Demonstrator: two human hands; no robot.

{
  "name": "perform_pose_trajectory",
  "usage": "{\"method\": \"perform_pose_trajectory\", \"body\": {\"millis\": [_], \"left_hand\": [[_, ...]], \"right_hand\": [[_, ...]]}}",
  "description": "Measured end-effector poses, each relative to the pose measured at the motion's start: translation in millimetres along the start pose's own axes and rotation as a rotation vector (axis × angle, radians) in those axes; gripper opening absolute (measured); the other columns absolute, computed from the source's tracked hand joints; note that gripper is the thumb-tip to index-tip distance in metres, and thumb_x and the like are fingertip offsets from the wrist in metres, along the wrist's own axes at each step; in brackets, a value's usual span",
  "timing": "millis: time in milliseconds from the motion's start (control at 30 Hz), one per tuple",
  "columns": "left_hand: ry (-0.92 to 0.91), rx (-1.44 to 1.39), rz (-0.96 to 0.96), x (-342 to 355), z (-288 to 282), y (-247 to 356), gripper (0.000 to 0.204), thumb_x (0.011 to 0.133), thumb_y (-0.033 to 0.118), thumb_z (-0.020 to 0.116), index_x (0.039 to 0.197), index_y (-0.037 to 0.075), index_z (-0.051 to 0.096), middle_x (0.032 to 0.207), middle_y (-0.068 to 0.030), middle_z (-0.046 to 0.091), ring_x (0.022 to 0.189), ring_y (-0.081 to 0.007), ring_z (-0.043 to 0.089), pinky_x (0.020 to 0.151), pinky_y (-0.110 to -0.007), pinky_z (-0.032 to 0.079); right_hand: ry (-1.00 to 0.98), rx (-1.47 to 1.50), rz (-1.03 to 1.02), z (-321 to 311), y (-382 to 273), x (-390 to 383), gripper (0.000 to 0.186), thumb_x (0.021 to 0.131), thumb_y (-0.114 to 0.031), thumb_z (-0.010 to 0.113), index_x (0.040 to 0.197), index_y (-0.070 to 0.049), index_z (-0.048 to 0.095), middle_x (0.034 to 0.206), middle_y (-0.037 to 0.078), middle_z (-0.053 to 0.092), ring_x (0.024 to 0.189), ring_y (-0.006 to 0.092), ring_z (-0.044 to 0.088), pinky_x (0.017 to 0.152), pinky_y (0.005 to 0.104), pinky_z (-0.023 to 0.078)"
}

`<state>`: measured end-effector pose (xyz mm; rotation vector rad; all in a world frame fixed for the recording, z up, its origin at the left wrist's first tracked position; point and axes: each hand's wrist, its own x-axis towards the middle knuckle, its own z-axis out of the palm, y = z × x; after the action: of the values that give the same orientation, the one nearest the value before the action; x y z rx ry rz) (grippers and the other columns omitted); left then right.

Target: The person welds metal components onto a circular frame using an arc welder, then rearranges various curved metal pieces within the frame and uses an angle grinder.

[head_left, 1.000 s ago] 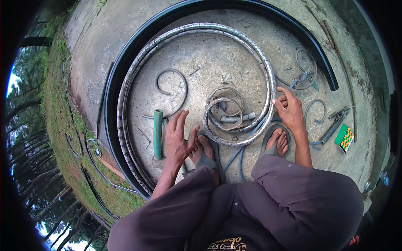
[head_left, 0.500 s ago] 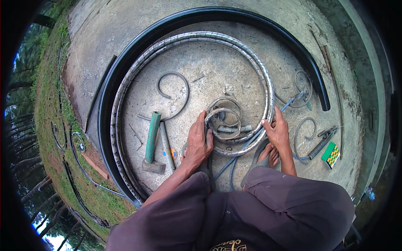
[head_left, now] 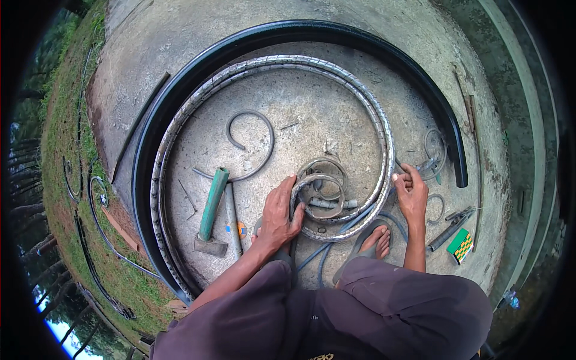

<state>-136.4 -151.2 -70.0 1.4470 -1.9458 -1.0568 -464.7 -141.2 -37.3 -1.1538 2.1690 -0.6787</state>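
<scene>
A large coil of banded, silver-grey tubing (head_left: 384,129) lies on the concrete, its narrower turns curling in between my feet. My left hand (head_left: 279,210) grips the left side of the small inner ring (head_left: 295,195), thumb over it and fingers round the outside. Just off the coil's right edge is my right hand (head_left: 413,195), fingers curled and thumb pinched in. It seems to close on a blue-grey cord (head_left: 396,222), which bends below the hand and runs under the coil; the pinched part is mostly hidden.
A black curved channel strip (head_left: 300,26) arches round the coil. On the left lie a hammer (head_left: 210,246) with a green-sleeved handle, a grey rod (head_left: 234,219) and a curled hose piece (head_left: 271,141). Rightward are a dark tool (head_left: 450,231), a green-and-yellow checked box (head_left: 461,246) and wire loops (head_left: 435,147).
My right hand has moved slightly right and down, off the coil's edge. The cord's stretch toward the upper right has gone; a bend now shows below that hand. My left hand keeps its hold.
</scene>
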Motion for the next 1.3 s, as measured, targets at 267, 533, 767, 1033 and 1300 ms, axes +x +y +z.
{"method": "perform_pose_trajectory", "body": {"millis": [267, 533, 767, 1033, 1300], "left_hand": [[-0.005, 0.0, -0.005, 1.1, -0.8, -0.8, 0.07, 0.083, 0.01, 0.067, 0.148, 0.002, 0.041, 0.14, -0.0238, 0.053, 0.127, -0.0413, 0.052, 0.109, -0.046, 0.04], [-0.032, -0.012, -0.003, 3.3, -3.5, -3.0, 0.071, 0.083, 0.01, 0.068, 0.148, 0.001, 0.041, 0.141, -0.0224, 0.053, 0.124, -0.0389, 0.054, 0.107, -0.047, 0.04], [-0.054, -0.025, -0.028, 6.6, -4.9, -2.4, 0.071, 0.081, 0.004, 0.067, 0.147, 0.001, 0.042, 0.141, -0.0212, 0.053, 0.124, -0.0392, 0.054, 0.106, -0.046, 0.041], [-0.128, -0.05, -0.063, 10.1, -11.6, 0.6, 0.075, 0.079, 0.003, 0.068, 0.149, 0.001, 0.039, 0.145, -0.0199, 0.05, 0.127, -0.0364, 0.053, 0.11, -0.047, 0.038], [-0.148, -0.054, -0.092, 6.9, -9.1, -1.0, 0.078, 0.076, 0.001, 0.069, 0.148, 0.001, 0.039, 0.148, -0.0194, 0.048, 0.127, -0.0358, 0.053, 0.11, -0.047, 0.038]], "right_hand": [[0.008, 0.011, 0.015, 1.8, -7.6, 22.1, 0.039, 0.091, -0.018, 0.073, 0.123, 0.002, 0.064, 0.085, 0.007, 0.068, 0.074, 0.012, 0.062, 0.067, 0.0277, 0.051], [0.045, 0.023, -0.052, 10.3, -8.3, 45.1, 0.044, 0.093, -0.027, 0.072, 0.124, 0.003, 0.064, 0.1, 0.009, 0.069, 0.089, 0.0149, 0.064, 0.081, 0.0302, 0.051], [-0.004, 0.035, -0.126, 31.4, -16.8, 71.4, 0.049, 0.096, -0.035, 0.068, 0.126, 0.004, 0.062, 0.102, 0.012, 0.069, 0.091, 0.0196, 0.064, 0.086, 0.0344, 0.05], [0.043, -0.014, -0.153, 48.7, -20.3, 73.3, 0.045, 0.1, -0.034, 0.062, 0.125, 0.004, 0.061, 0.105, 0.016, 0.068, 0.096, 0.0257, 0.064, 0.088, 0.0377, 0.049], [0.051, -0.012, -0.155, 51.1, -20.7, 72.1, 0.038, 0.1, -0.027, 0.061, 0.122, 0.004, 0.061, 0.102, 0.017, 0.066, 0.091, 0.0271, 0.063, 0.084, 0.0384, 0.049]]}}
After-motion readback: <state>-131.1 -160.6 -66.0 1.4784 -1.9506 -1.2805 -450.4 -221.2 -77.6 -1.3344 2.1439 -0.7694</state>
